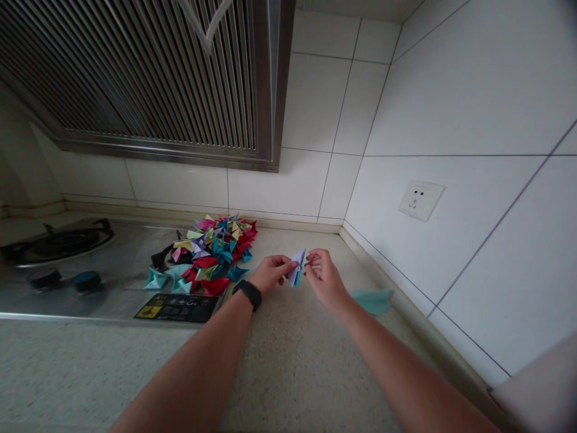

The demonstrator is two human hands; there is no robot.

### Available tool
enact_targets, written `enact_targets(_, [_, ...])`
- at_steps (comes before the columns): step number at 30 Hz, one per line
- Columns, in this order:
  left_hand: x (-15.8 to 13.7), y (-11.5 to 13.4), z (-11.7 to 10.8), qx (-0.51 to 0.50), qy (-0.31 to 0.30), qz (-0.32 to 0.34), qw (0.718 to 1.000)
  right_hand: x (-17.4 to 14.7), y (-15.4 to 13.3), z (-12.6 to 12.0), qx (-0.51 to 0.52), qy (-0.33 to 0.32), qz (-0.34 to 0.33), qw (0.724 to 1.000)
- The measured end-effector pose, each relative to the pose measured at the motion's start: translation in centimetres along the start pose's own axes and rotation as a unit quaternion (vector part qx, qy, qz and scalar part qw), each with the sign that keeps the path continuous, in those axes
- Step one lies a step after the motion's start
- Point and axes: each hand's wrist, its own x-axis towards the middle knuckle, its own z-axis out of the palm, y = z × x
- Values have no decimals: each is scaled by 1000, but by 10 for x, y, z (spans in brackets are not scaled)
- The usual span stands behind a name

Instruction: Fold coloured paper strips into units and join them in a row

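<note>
My left hand, with a black band on its wrist, pinches a small folded paper piece above the counter. The paper shows pale purple faces and a blue edge, and it stands roughly upright. Just to its right is my right hand, fingers curled and tips slightly apart, with nothing visible between them. Its fingertips are very close to the paper's right edge; whether they touch it is hard to see. A light green sheet of paper lies on the counter, partly behind my right forearm.
A heap of folded paper pieces in several colours covers the right end of the gas stove. A burner and knobs are at left. The range hood hangs above. A wall socket is at right, over the speckled counter.
</note>
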Motion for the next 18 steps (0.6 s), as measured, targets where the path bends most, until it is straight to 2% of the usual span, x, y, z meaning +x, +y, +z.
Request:
enact_targets(2, [0, 0, 2, 3, 6, 8, 1000, -1, 5, 6, 39, -51, 79, 995])
enact_targets(5, [0, -2, 5, 3, 4, 22, 1000, -2, 9, 12, 57, -112, 126, 984])
enact_targets(18, [2, -6, 7, 59, -22, 51, 997, -1, 7, 5, 40, -169, 107, 979])
